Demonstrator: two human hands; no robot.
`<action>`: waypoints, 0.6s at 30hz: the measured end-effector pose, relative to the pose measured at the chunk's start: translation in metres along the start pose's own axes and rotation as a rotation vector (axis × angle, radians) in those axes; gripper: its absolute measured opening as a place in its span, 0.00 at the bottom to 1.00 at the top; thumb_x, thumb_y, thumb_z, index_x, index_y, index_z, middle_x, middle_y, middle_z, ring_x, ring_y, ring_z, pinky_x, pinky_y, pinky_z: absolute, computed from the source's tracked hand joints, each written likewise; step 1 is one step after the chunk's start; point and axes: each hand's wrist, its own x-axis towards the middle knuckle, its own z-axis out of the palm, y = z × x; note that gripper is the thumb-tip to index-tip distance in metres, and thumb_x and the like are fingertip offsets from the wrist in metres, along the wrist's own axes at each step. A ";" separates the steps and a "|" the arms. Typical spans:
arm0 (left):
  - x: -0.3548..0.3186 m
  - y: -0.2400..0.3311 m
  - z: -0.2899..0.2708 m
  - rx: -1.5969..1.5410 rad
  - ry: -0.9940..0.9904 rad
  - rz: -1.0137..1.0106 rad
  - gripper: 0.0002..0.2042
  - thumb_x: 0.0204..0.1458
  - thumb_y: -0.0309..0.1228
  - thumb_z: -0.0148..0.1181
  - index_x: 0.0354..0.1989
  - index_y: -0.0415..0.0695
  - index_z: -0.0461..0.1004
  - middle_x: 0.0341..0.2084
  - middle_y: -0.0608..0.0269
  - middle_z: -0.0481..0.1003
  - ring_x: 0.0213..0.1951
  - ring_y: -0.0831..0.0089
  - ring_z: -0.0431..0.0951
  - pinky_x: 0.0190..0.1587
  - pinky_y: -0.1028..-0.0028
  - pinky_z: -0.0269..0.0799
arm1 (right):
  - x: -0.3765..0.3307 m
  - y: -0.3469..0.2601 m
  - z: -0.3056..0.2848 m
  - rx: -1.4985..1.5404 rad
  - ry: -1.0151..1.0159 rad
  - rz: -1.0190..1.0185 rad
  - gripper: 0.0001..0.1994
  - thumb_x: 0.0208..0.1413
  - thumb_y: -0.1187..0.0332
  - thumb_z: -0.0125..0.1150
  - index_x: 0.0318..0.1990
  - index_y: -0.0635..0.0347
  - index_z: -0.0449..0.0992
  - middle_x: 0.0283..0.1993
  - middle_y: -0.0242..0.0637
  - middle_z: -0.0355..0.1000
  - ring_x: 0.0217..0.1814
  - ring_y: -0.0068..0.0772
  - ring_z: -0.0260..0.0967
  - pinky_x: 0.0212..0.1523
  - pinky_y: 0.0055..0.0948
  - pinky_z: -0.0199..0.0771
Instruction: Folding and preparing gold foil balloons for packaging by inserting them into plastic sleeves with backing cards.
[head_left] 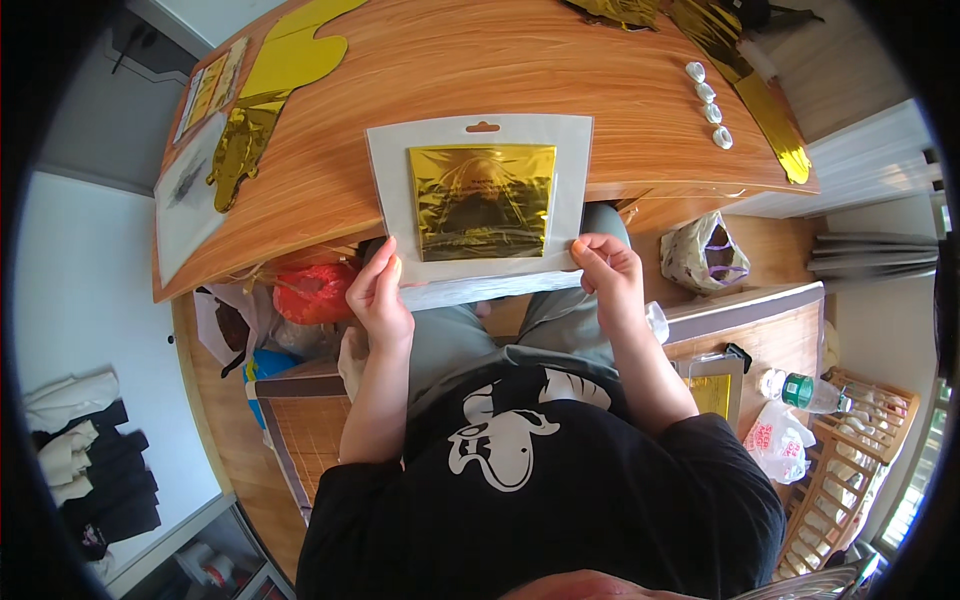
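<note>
A flat packet [484,200] with a pale card backing, a hang hole at its top and a folded sheet of shiny gold foil showing inside is held up in front of the desk's near edge. My left hand [382,305] grips its lower left corner between thumb and fingers. At the lower right corner, the thumb and curled fingers of my right hand [614,275] pinch it. The packet stands tilted toward me above my lap and hides part of the desk edge.
On the wooden desk [500,60] lie a gold foil piece [290,65], a clear plastic sleeve [185,205], several small white rolls [708,95] and more gold foil [760,115]. A red bag [313,293] sits below left; a bottle [812,393] lies at right.
</note>
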 end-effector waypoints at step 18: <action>-0.043 -0.081 -0.023 -0.170 -0.614 -0.559 0.29 0.69 0.47 0.48 0.68 0.35 0.63 0.66 0.54 0.67 0.67 0.65 0.64 0.71 0.60 0.54 | -0.061 0.034 -0.005 -0.055 -0.228 -0.093 0.06 0.68 0.70 0.61 0.46 0.64 0.75 0.40 0.26 0.75 0.43 0.13 0.70 0.44 0.18 0.72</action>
